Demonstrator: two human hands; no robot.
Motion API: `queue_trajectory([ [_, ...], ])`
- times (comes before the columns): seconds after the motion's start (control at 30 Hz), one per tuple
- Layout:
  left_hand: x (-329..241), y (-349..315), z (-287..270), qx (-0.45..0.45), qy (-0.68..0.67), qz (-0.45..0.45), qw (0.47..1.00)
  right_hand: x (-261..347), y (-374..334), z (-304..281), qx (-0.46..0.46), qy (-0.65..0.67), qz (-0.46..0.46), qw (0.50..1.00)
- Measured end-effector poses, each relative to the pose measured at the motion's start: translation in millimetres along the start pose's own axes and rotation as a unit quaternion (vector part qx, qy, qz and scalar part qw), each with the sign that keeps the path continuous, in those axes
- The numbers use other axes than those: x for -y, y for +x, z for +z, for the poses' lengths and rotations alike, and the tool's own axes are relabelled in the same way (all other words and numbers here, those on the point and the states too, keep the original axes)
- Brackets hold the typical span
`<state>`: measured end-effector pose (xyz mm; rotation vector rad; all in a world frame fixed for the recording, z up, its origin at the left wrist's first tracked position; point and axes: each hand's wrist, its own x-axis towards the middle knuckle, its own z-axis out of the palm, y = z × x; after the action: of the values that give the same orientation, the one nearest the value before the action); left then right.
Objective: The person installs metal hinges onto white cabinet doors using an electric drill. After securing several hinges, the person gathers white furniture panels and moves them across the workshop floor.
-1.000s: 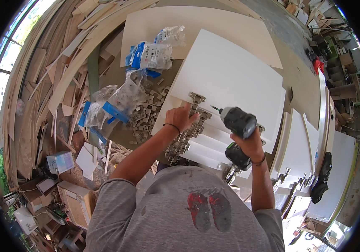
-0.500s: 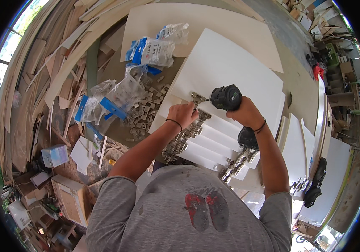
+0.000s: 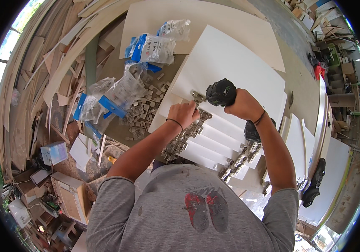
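Observation:
My right hand (image 3: 246, 106) is wrapped round the grip of a black cordless drill (image 3: 221, 92). The drill's front end is close beside a metal cabinet hinge (image 3: 197, 96) near the left edge of the top white panel (image 3: 234, 63); its bit is hidden. My left hand (image 3: 183, 115) is closed, thumb and fingers pinching the hinge's near end. Below, stepped white panels (image 3: 213, 145) lie in a stack, with a row of hinges (image 3: 180, 140) along their left side and another row (image 3: 236, 161) along their right.
Left of the panels are a pile of small metal hinge plates (image 3: 146, 107) and opened clear plastic bags (image 3: 123, 92) with blue tops. Wood offcuts (image 3: 33, 84) fill the far left. More white panels (image 3: 295, 147) and a black object (image 3: 314, 182) lie to the right.
The drill has shifted slightly left and away from me, and its battery end has swung to the right. My left hand stays at the hinge.

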<state>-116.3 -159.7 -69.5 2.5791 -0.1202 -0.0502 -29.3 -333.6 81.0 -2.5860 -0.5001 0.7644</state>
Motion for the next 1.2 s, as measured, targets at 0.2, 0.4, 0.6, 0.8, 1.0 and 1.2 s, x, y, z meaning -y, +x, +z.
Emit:
queue_trajectory([
  [0.2, 1, 1, 4, -0.016, 0.000, 0.014, 1.000, -5, 9, 7, 0.017, -0.089, 0.003, 0.996],
  [0.4, 1, 0, 2, -0.012, -0.006, 0.008, 1.000, -4, 15, 8, 0.018, -0.117, -0.007, 0.993],
  [0.6, 2, 1, 5, -0.020, -0.004, 0.011, 1.000, -2, 18, 3, 0.037, -0.113, -0.011, 0.993],
  [0.8, 4, 1, 6, -0.013, 0.001, 0.004, 1.000, 2, 20, 6, 0.040, -0.132, 0.002, 0.990],
  [1.0, 4, 1, 6, -0.023, -0.009, 0.014, 1.000, -2, 23, 7, 0.042, -0.138, -0.017, 0.989],
  [1.2, 3, 1, 4, -0.022, -0.010, 0.015, 1.000, -6, 26, 10, 0.027, -0.153, -0.015, 0.988],
])
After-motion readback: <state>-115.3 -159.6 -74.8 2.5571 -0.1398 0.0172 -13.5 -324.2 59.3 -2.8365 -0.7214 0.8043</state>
